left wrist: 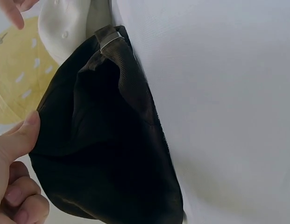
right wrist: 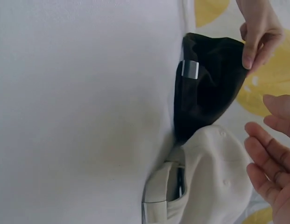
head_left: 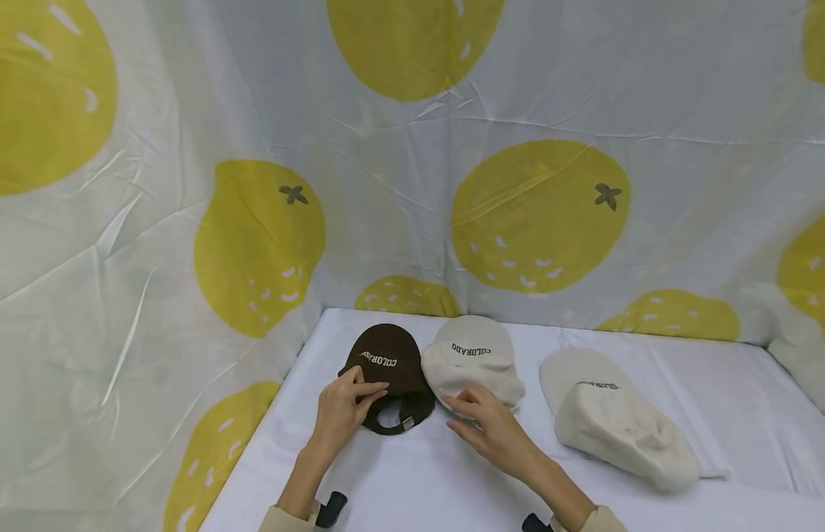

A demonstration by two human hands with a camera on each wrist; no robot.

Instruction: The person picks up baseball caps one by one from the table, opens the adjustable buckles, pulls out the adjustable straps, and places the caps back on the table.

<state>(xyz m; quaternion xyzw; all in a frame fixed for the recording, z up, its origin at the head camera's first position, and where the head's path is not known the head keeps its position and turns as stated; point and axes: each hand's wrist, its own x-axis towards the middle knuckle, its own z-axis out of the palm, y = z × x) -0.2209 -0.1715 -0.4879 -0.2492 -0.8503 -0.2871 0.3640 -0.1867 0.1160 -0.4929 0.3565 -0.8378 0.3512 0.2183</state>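
A dark brown baseball cap (head_left: 385,362) with COLORADO lettering stands at the far left of the table, its back opening and strap toward me. My left hand (head_left: 341,408) pinches the crown fabric between thumb and fingers; the left wrist view shows the thumb on the cap's edge (left wrist: 88,140). Right beside it is a cream COLORADO cap (head_left: 472,362), overlapping the brown one's side in the head view. My right hand (head_left: 488,428) hovers at the cream cap's near side, fingers loosely extended, holding nothing. In the right wrist view its fingers are apart from that cap (right wrist: 219,182).
Another cream cap (head_left: 618,421) lies tilted on its side to the right, its strap end trailing on the white table (head_left: 425,488). A lemon-print cloth (head_left: 385,185) hangs behind the table and along its left side.
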